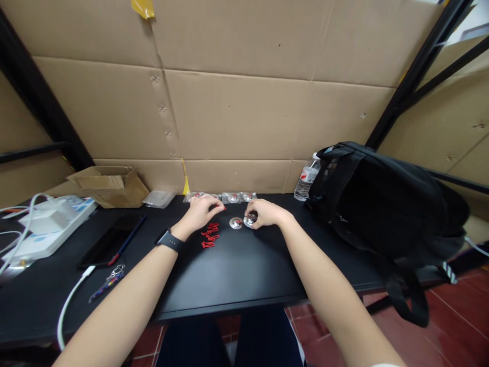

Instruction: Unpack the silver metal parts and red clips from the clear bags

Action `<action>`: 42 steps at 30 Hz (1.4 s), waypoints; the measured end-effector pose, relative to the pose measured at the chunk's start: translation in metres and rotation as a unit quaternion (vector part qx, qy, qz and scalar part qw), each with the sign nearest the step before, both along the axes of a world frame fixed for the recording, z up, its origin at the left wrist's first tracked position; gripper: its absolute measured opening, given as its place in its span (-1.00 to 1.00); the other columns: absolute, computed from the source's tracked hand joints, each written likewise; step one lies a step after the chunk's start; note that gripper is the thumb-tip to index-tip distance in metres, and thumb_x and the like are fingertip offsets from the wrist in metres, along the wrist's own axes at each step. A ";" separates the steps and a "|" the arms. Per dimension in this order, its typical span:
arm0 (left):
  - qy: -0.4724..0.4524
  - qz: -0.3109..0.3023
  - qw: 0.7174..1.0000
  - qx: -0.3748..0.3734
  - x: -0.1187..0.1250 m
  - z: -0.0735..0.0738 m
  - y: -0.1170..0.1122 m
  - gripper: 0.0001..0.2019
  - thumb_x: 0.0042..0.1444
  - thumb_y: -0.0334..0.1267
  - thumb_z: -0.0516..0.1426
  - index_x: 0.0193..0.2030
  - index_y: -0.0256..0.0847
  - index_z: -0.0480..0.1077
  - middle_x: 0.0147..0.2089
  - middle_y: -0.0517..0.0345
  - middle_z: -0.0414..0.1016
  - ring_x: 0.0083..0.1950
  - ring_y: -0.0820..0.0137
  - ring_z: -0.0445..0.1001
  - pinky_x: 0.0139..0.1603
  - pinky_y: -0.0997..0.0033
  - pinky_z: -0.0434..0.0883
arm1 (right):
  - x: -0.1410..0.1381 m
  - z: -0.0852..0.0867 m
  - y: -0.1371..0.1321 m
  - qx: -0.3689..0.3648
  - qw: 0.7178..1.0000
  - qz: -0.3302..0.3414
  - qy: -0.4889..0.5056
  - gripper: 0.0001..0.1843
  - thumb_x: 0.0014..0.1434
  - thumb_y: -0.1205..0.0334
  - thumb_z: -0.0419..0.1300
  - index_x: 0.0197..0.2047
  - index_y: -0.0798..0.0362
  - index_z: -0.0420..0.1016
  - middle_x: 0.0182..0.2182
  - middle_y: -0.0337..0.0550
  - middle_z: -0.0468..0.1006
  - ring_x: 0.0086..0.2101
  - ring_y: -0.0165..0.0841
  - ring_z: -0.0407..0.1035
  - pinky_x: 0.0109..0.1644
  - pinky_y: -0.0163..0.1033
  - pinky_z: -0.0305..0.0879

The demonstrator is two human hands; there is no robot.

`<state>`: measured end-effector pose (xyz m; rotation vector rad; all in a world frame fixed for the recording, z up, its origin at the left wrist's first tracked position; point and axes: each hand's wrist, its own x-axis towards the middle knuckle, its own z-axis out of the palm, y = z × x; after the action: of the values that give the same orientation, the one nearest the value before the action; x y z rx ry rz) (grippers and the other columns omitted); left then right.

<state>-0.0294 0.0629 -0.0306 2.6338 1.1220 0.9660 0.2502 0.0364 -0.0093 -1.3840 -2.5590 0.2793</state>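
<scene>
My left hand (202, 211), with a dark watch (169, 239) on its wrist, is pinched shut over the table. A small bit of red cord (224, 208) shows at its fingertips. My right hand (263, 211) grips the edge of a small shiny metal disc (250, 220), which looks like a finger cymbal, at table level. Just left of that lies a second metal disc (236, 223) with a raised middle and some red on it. Several looped red cords (209, 235) lie in a loose column below my left hand.
Clear packets with discs (234, 197) line the back edge. At left are a cardboard box (110, 186), a plastic packet (159, 199), a phone (109, 239), a pen (130, 237), a keychain (109, 283) and a power strip (57, 234). A bottle (306, 178) and black backpack (382, 204) stand right.
</scene>
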 end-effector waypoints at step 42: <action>-0.091 0.052 0.987 0.123 0.026 0.011 -0.030 -0.89 0.25 -0.22 0.19 -0.22 -0.11 0.56 -0.06 0.07 0.46 0.05 0.21 0.36 0.12 0.10 0.27 | -0.051 -0.006 -0.008 0.037 0.927 0.027 0.372 -0.81 0.26 0.14 0.22 -0.27 0.07 0.58 -0.07 -0.02 0.54 -0.05 -0.27 0.45 -0.18 -0.26 0.39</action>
<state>-0.0036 0.0332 -0.0197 2.6214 1.1729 1.4189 0.1988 0.0287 -0.0151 -0.9273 -1.9432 0.5821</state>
